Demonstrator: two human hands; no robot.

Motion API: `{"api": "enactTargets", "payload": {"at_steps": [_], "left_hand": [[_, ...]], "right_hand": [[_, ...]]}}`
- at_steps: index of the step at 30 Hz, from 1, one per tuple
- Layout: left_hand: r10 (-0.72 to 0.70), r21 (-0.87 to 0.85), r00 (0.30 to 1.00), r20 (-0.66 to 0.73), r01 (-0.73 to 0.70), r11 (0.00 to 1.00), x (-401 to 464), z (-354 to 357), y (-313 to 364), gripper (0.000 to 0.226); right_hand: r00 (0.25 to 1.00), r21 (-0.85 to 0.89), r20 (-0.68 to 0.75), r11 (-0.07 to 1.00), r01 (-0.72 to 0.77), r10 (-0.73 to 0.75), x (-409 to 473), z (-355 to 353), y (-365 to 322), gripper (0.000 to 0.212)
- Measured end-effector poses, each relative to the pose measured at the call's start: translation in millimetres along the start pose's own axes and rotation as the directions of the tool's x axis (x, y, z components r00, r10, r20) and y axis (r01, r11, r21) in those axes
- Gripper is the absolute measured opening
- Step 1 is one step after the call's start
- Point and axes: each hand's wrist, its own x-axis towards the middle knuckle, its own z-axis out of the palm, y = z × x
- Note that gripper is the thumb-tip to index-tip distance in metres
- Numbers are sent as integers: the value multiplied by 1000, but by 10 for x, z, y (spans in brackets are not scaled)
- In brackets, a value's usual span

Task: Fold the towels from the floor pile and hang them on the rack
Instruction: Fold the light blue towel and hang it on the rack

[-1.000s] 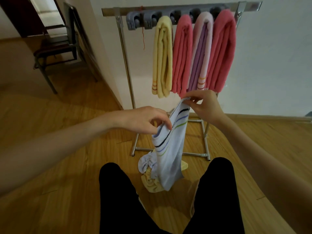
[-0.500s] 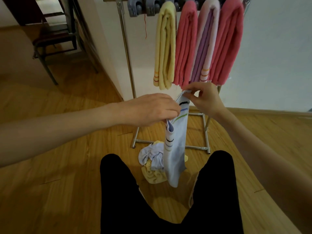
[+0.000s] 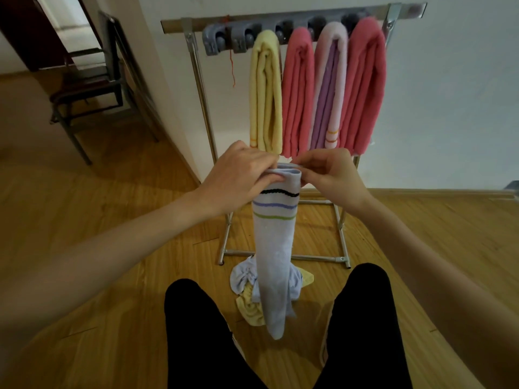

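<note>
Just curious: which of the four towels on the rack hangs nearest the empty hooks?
The yellow towel, leftmost of the four; the free grey hooks sit just to its left.

Towels on the rack [image 3: 295,16]: four, namely one yellow towel [image 3: 265,94], two coral towels [image 3: 297,94] [image 3: 365,85] and one pink-and-purple towel [image 3: 328,88]. Held striped towel [image 3: 273,248]: one. Crumpled towels in the floor pile [image 3: 247,290]: at least two. Hands: two. Chair [image 3: 90,80]: one.
</note>
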Motion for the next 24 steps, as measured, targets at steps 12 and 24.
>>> {"api": "enactTargets", "payload": {"at_steps": [12, 24], "left_hand": [[-31, 41, 992, -118, 36, 999, -12, -1, 17, 18], [-119, -24, 977, -174, 117, 993, 202, -104, 114, 17]], "right_hand": [[996, 104, 91, 994, -29, 20, -33, -15, -23, 34], [985, -166, -135, 983, 82, -105, 278, -59, 4, 22]]}}
